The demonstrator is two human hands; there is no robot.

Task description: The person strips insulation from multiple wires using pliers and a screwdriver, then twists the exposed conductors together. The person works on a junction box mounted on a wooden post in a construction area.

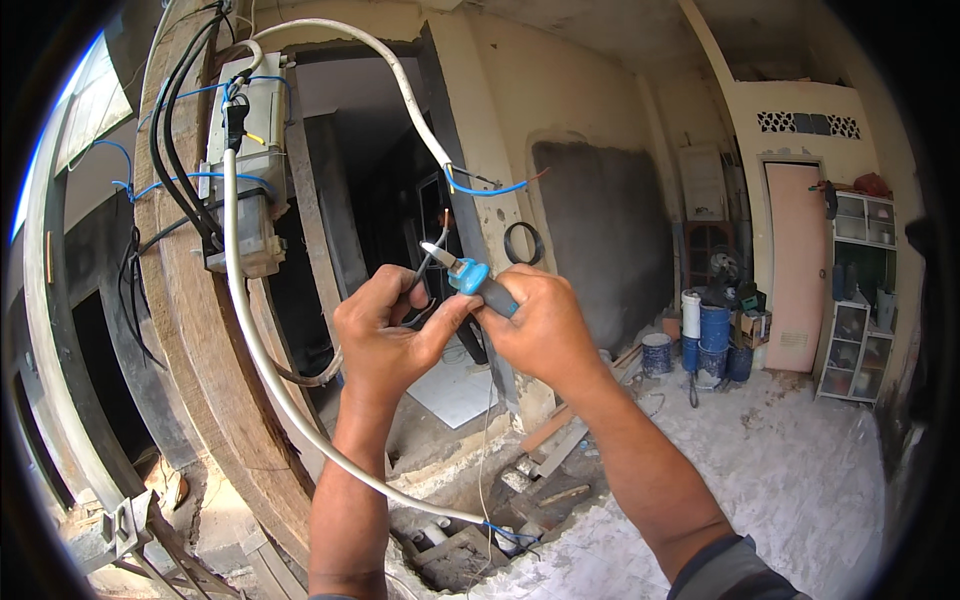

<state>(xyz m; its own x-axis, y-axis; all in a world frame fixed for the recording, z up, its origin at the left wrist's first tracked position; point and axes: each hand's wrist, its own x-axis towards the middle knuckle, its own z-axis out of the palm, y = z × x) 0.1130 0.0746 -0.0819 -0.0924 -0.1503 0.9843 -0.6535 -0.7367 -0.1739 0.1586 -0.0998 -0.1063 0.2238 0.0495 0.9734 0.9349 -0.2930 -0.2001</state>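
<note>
Head: right grip [540,320] holds tool [468,276]; left grip [385,325] pinches wire [423,267]; blue drum [714,330], contents unclear.

l hand [385,328] pinching gry wire [421,270], r hand [538,322] gripping blue-gry tool [497,298]

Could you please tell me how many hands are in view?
2: the left hand, left of centre, holding a grey wire, and the right hand, beside it, gripping the pliers.

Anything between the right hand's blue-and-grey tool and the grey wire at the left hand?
Nothing visible: the tip of the blue-and-grey tool overlaps the grey wire in view, above the left hand; contact is unclear. The white cable arches higher up, out of the way.
</note>
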